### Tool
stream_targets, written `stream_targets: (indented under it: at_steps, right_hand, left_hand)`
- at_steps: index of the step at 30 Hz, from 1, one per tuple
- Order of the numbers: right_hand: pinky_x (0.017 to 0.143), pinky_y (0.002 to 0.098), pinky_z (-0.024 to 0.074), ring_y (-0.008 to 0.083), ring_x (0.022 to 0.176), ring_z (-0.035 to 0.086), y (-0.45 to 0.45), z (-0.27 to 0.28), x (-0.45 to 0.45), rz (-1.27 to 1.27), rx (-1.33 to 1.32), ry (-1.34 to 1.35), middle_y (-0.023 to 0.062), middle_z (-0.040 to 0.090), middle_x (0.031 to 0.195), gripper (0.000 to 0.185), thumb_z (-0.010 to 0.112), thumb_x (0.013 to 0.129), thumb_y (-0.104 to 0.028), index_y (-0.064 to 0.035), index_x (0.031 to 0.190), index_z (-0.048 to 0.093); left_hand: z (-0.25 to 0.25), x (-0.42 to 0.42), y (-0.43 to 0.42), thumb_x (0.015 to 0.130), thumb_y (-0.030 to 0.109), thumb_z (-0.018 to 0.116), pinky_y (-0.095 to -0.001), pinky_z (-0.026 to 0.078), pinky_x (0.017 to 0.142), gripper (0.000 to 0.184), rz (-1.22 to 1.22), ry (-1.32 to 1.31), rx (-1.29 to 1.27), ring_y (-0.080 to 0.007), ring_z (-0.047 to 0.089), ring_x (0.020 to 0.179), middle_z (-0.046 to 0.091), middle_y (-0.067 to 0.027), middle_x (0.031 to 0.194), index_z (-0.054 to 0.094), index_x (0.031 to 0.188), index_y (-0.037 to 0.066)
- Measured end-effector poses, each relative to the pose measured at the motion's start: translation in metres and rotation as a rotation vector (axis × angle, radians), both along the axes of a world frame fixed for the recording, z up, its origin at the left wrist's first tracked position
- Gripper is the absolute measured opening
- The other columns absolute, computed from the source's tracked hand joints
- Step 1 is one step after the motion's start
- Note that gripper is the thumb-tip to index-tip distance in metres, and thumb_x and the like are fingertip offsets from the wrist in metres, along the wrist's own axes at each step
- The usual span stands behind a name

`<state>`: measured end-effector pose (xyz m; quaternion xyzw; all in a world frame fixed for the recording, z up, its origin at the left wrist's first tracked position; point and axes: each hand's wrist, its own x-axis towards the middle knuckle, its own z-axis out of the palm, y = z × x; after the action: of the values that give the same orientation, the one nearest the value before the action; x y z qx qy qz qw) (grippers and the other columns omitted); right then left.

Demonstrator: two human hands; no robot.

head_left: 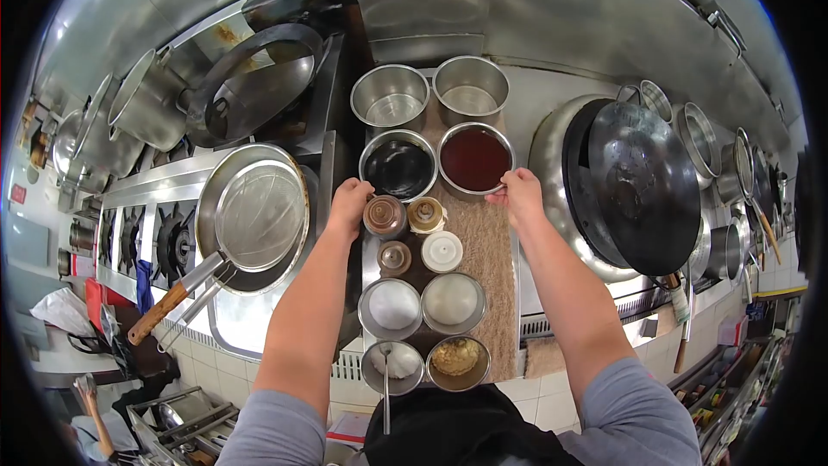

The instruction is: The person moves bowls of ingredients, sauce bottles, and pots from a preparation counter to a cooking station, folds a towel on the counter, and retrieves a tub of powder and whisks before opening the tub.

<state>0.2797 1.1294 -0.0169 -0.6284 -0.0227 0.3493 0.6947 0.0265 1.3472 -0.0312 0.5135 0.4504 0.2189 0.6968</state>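
Note:
My left hand [350, 205] is closed at the near-left rim of a round metal pot of black liquid [398, 165]. My right hand [519, 193] pinches the near-right rim of a matching pot of dark red-brown liquid [475, 158]. Both pots stand upright, side by side. Behind them are two more metal pots, one on the left [389, 97] and one on the right [472, 89]. Just in front stand a brown-topped bottle [385, 217], a second bottle [425, 215], a smaller brown-topped one [394, 258] and a white-lidded container [442, 252].
Nearer me, bowls hold white granules [395, 305], a pale substance [453, 303], white powder with a spoon [398, 362] and chopped yellowish bits [458, 355]. A strainer over a pan [261, 216] lies left; a black wok [644, 185] leans right. Another person's arm [97, 418] shows lower left.

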Motion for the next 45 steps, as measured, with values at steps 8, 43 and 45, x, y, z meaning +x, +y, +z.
stream_targets:
  at_steps: [8, 43, 45]
  right_hand:
    - [0.052, 0.0354, 0.0609, 0.0258, 0.061, 0.068, 0.000, -0.005, 0.000, -0.016, 0.020, -0.001, 0.0152, 0.064, 0.079, 0.010, 0.051, 0.090, -0.001, -0.0042, 0.082, 0.046]
    - [0.073, 0.0362, 0.0548, 0.0222, 0.082, 0.070, -0.127, 0.030, -0.105, 0.553, -0.197, -0.717, 0.0130, 0.071, 0.091, 0.030, 0.068, 0.093, -0.028, -0.0019, 0.104, 0.060]
    - [0.076, 0.0371, 0.0544, 0.0240, 0.086, 0.070, -0.103, 0.044, -0.109, 0.543, -0.152, -0.744, 0.0137, 0.071, 0.098, 0.031, 0.069, 0.092, -0.029, -0.0030, 0.107, 0.060]
  left_hand:
    - [-0.005, 0.000, 0.003, 0.086, 0.014, 0.063, -0.0288, 0.042, 0.062, 0.011, 0.001, -0.035, -0.009, -0.0125, 0.051, 0.067, 0.055, -0.0028, 0.076, 0.057, 0.081, 0.006]
    - [0.135, -0.172, -0.250, 0.101, 0.014, 0.056, -0.0305, 0.050, 0.089, 0.020, 0.044, 0.101, 0.253, -0.0176, 0.067, 0.097, 0.069, -0.0106, 0.112, 0.062, 0.114, 0.000]
    - [0.140, -0.169, -0.263, 0.100, 0.012, 0.056, -0.0306, 0.050, 0.089, 0.020, 0.017, 0.086, 0.278, -0.0177, 0.067, 0.097, 0.069, -0.0102, 0.112, 0.063, 0.114, -0.001]
